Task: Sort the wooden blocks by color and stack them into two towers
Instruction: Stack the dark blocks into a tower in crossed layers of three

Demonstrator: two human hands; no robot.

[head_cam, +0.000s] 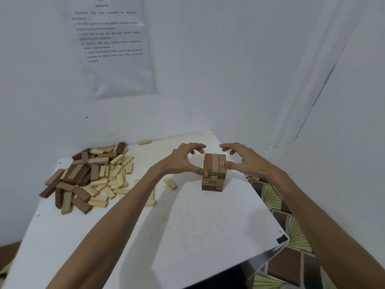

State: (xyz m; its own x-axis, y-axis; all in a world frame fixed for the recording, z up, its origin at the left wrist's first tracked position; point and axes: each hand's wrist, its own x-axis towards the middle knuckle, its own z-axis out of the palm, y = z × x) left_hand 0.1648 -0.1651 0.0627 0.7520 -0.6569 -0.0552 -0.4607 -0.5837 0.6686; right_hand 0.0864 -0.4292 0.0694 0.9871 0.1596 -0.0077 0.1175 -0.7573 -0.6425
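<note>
Head view: two bare forearms are reaching across the white tabletop toward its far right corner.
Brown tower: it is standing upright near that corner, all brown blocks, layers crossing, three blocks lying side by side on top.
Left hand: not grasping; the thumb tip is touching the top layer's near left corner and the fingers are arching loosely beyond it, touching nothing.
Right hand: likewise released; the thumb is pressing the top layer's right face and the fingers are curving in the air past the far edge.
Why held so: the thumbs are probably squaring the top layer from opposite sides, so the next layer sits flat.
Mixed pile: brown and pale blocks are lying jumbled at far left, well apart from the tower.
Stray pale block: it is lying just left of the tower's base.
Progress: one tower is partly built; no pale tower is showing.
Risk: uneven thumb pressure could be shifting the layers below.
</note>
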